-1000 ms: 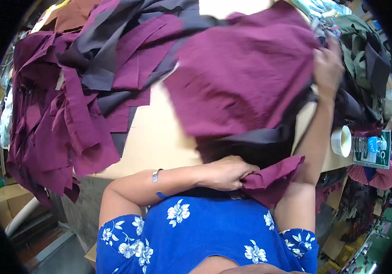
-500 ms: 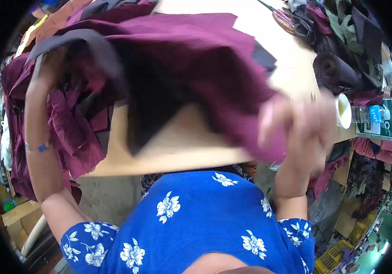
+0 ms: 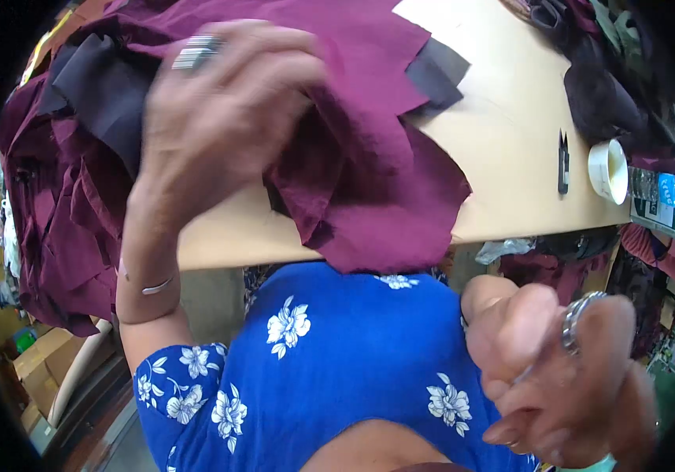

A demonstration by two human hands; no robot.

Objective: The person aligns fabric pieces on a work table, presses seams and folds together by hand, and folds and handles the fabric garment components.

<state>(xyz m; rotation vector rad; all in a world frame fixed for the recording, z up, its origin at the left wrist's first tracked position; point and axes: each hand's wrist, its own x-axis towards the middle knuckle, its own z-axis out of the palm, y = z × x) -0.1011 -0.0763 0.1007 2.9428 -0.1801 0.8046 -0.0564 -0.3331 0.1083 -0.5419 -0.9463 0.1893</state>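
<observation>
My left hand (image 3: 227,110), blurred by motion and wearing a ring with a striped face, is over a large maroon cloth piece (image 3: 400,197). Its fingers are bent, and the cloth rises in a fold at the fingertips. The cloth hangs slightly past the table's near edge against the blue flowered shirt. Close to the camera at the right, my right hand (image 3: 558,370) is raised off the table, its fingers curled in. It wears a silver ring; whatever lies inside the fingers is hidden. A dark grey cloth piece (image 3: 105,90) is left of my left hand.
Maroon cloth (image 3: 89,212) is heaped at the table's left. Black thread snips (image 3: 563,165) lie on the table (image 3: 510,141) near a white cup (image 3: 608,171). Beyond the cup is a clear bottle (image 3: 656,187). A dark fabric roll (image 3: 601,98) rests at the far right.
My left hand has moved right, from the dark cloth to over the maroon cloth. My right hand has left the maroon cloth and come toward the camera. The maroon cloth has settled lower.
</observation>
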